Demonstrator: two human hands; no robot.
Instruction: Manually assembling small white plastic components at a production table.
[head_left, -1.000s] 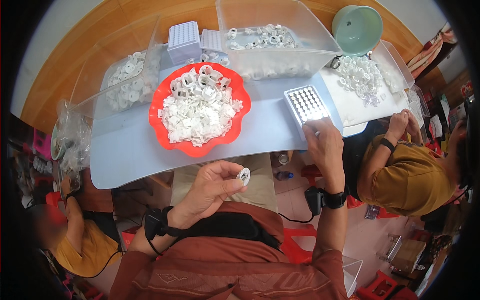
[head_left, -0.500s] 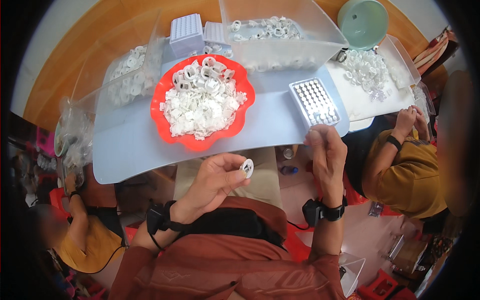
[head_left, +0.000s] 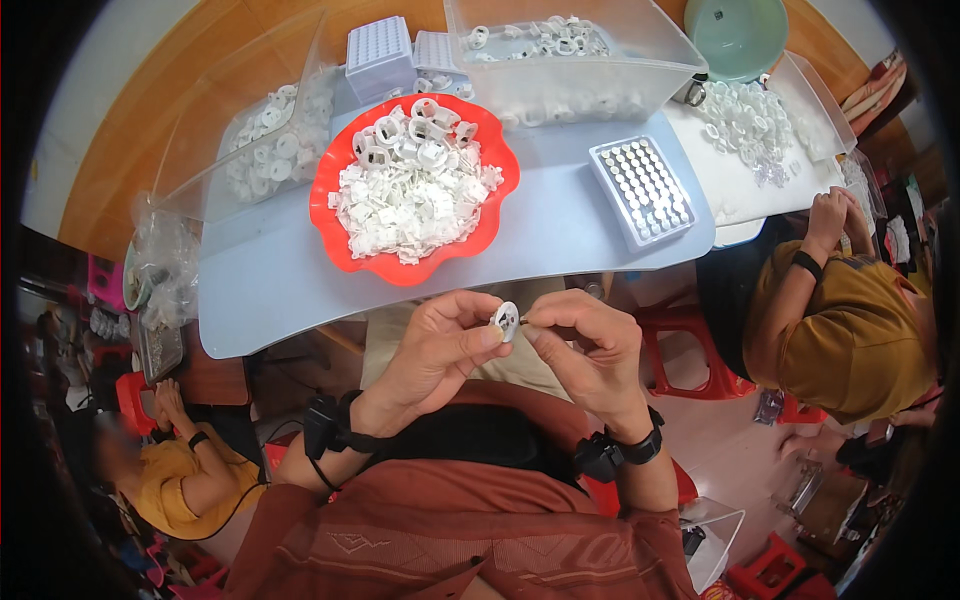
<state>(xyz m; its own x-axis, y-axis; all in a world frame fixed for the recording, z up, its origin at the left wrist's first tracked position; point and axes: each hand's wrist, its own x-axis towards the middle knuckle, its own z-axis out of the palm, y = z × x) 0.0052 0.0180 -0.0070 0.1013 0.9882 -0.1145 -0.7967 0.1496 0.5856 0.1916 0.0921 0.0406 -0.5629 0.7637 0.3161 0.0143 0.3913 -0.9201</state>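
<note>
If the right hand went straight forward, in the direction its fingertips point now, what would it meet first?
The right hand would probably meet the white disc held by the left hand. The two look very close; whether they touch is unclear.

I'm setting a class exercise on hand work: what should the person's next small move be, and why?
Probably the right hand should ease the small, dark piece it pinches against the round, white plastic part: the left hand holds that part between thumb and fingers, its face turned toward the right hand, and the piece is touching or nearly touching it.
</note>
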